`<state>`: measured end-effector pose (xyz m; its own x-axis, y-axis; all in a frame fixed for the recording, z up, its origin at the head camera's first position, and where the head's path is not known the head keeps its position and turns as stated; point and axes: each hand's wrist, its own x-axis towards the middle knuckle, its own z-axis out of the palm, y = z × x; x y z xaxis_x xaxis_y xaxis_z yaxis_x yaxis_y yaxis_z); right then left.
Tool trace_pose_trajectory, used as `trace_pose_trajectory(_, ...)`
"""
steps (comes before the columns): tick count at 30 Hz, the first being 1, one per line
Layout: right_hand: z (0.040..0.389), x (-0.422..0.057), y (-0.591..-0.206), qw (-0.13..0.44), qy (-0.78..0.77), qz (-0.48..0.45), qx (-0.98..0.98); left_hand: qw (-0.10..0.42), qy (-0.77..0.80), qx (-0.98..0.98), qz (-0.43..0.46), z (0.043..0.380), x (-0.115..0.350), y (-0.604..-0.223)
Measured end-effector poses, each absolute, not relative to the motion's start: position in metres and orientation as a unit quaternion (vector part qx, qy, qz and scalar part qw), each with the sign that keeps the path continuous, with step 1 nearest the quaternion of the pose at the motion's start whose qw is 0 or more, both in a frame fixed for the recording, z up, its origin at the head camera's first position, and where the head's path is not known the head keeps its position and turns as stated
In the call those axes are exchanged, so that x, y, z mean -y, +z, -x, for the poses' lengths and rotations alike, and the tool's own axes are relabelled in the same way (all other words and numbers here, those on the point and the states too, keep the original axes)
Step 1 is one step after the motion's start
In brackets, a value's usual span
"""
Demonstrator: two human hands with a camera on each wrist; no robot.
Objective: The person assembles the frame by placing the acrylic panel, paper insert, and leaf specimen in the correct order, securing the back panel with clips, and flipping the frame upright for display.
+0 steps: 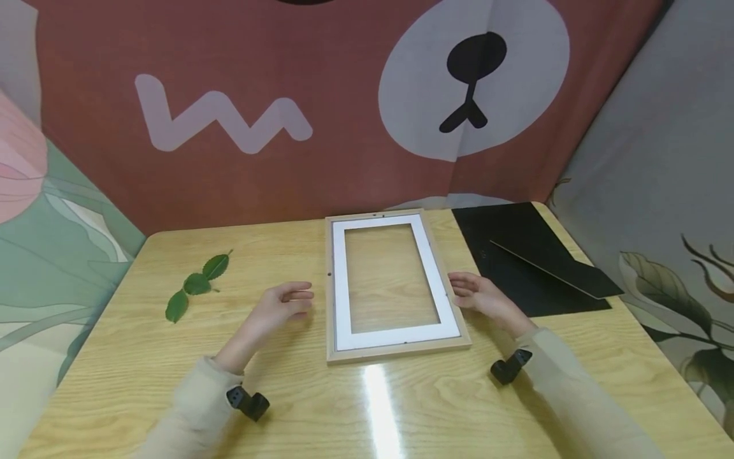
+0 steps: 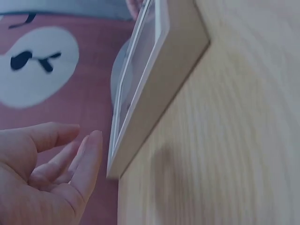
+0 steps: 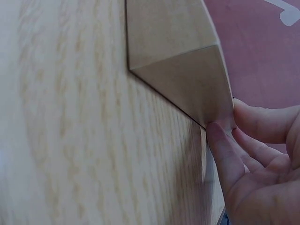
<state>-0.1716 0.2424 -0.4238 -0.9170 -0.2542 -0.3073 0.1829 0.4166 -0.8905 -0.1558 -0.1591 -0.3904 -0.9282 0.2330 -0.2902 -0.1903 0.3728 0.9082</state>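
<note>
A light wooden picture frame [image 1: 399, 352] lies on the table, with a white mat [image 1: 395, 335] round its rectangular opening. Wood grain shows through that opening. To the frame's left, my left hand [image 1: 281, 304] hovers with loosely bent fingers and holds nothing. In the left wrist view a gap separates its fingertips [image 2: 95, 137] from the frame's side [image 2: 159, 79]. My right hand [image 1: 483, 296] is at the frame's right edge. Its fingertips [image 3: 215, 130] come right up to the frame's wooden side [image 3: 187, 84] in the right wrist view, relaxed rather than curled round it.
On the right lies a black backing board [image 1: 499, 233], its stand flap [image 1: 579, 278] raised at an angle. A sprig of green leaves [image 1: 197, 284] rests on the table's left side. Behind the table [image 1: 275, 248] hangs a red-brown cloth [image 1: 246, 185] with a cartoon face.
</note>
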Motion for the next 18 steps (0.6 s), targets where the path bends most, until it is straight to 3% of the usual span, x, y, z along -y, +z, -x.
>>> trace_pose_trajectory(13, 0.173, -0.243, -0.423, 0.203, -0.539, 0.022, -0.817, 0.138, 0.527, -0.838, -0.025, 0.156, 0.252, -0.377)
trace_pose_trajectory(18, 0.172, -0.241, -0.421, 0.207, -0.536, 0.011, -0.819, 0.096, 0.547, -0.832, 0.000, 0.161, 0.298, -0.389)
